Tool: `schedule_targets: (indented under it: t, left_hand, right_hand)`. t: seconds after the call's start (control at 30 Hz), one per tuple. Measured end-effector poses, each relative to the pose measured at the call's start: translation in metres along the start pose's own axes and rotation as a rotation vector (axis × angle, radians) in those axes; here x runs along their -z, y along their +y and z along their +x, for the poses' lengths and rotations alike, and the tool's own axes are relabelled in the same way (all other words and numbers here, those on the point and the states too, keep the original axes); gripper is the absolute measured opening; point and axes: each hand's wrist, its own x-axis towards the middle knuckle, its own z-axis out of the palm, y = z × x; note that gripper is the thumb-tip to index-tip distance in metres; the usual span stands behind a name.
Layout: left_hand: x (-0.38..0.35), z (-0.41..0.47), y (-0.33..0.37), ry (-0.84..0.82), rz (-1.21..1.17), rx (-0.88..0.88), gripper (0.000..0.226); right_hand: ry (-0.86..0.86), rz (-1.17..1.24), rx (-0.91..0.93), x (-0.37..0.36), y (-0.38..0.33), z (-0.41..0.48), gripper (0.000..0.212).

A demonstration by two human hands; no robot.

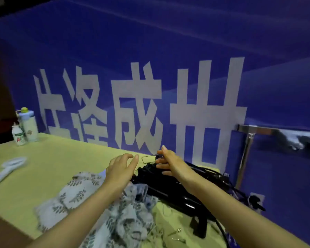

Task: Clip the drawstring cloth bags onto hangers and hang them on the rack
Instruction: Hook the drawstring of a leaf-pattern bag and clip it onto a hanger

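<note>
A heap of pale cloth bags (97, 208) with a grey leaf print lies on the yellow-green table (48, 161) in front of me. To its right is a pile of black clip hangers (170, 187). My right hand (170, 162) reaches over that pile, and its fingers pinch the black clip end of one hanger, beside its thin wire loop (147, 159). My left hand (121, 169) hovers just left of it above the bags, fingers spread and relaxed, holding nothing. A chrome rack rail (258, 129) stands at the right, past the table's edge.
Two bottles (25, 127) stand at the table's far left corner. A white handled object (8, 169) lies at the left. A blue banner with large white characters (138, 108) backs the table. Small metal clips (177, 235) lie near the front edge.
</note>
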Motion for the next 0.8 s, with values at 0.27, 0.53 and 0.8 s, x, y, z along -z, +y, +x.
schedule_targets:
  t: [0.27, 0.53, 0.8]
  left_hand:
    - [-0.013, -0.089, -0.062, 0.047, -0.001, -0.005, 0.055]
    - [-0.019, -0.135, -0.068, 0.097, 0.090, -0.064, 0.014]
    - [0.040, -0.122, -0.039, 0.122, -0.056, -0.088, 0.041]
  right_hand:
    - [0.056, -0.140, 0.074, -0.051, 0.059, -0.068, 0.050]
    - [0.078, -0.096, 0.055, -0.081, 0.095, -0.104, 0.038]
    - [0.040, -0.345, 0.086, -0.124, 0.071, -0.085, 0.050]
